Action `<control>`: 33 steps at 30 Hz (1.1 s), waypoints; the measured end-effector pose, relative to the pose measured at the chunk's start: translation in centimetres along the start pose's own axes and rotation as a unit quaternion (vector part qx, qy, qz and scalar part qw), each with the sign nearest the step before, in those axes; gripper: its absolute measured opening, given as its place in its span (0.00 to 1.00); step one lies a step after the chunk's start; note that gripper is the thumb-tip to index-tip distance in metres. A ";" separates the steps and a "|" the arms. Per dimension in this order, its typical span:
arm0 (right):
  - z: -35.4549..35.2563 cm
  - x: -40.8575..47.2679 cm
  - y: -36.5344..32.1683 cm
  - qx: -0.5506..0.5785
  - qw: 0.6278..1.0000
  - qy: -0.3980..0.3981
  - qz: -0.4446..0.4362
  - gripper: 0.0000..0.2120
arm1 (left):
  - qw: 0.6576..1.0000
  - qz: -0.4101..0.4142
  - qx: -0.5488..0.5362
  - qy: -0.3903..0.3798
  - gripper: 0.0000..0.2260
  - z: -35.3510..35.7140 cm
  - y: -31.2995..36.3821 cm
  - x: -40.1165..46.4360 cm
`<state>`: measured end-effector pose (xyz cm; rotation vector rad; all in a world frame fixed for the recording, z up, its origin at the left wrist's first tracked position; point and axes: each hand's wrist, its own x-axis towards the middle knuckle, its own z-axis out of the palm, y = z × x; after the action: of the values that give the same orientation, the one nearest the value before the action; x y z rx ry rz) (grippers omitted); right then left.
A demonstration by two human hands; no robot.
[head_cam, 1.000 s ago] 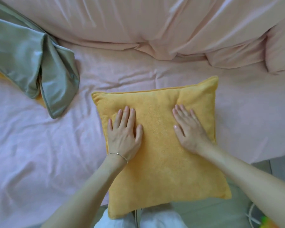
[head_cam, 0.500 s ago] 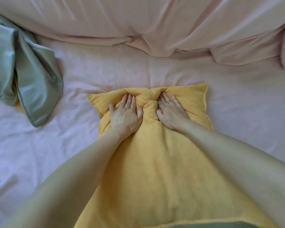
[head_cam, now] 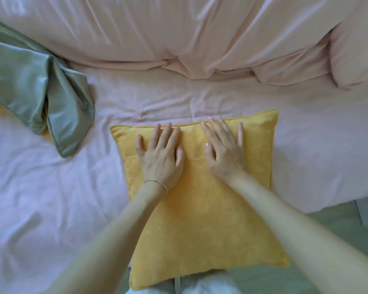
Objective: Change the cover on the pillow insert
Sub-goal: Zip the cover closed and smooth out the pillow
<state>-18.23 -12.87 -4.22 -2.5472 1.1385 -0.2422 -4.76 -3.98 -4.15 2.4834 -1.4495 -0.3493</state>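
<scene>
The yellow pillow (head_cam: 202, 209) lies flat on the pink bed sheet (head_cam: 51, 198), right in front of me, with its near edge hanging a little over the side of the bed toward my body. The yellow cover is on it and looks smooth, with a piped seam along the far edge.

My left hand (head_cam: 160, 158) lies flat on the upper left part of the pillow. The fingers are straight and slightly spread, and the fingertips reach almost to the far seam. It holds nothing; it only presses on the fabric with the palm. A thin bracelet (head_cam: 156, 182) is on this wrist.

My right hand (head_cam: 223, 151) lies flat on the upper right part of the pillow, just beside the left one but not touching it. Its fingers are also straight and spread, and the longest ones reach the far seam. It grips nothing, it only rests on the cover.

The green cover (head_cam: 43, 98) lies crumpled on the sheet at the left, well apart from the pillow. A small piece of something yellow shows under it. A pink duvet (head_cam: 179, 35) is bunched along the far side of the bed.
</scene>
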 end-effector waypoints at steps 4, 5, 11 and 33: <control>1.0 0.7 -0.1 -0.108 0.977 -0.184 -0.005 0.27 | 0.989 -0.049 0.039 -0.131 0.25 1.2 -2.4 0.8; 1.1 1.1 0.6 -0.126 0.970 -0.204 0.025 0.26 | 0.985 -0.075 0.035 -0.153 0.25 1.6 -3.5 1.0; -0.9 0.6 4.9 -0.030 0.939 -0.197 0.281 0.23 | 0.958 -0.219 -0.057 -0.177 0.27 0.8 -5.5 0.8; -0.1 5.0 1.0 -0.027 0.967 -0.198 0.159 0.28 | 0.939 -0.291 -0.157 -0.091 0.32 0.3 -8.6 -3.7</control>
<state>-15.65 -17.27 -4.39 -2.2640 1.3700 0.3662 0.40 3.32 -6.93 2.5983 -0.6019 -0.8633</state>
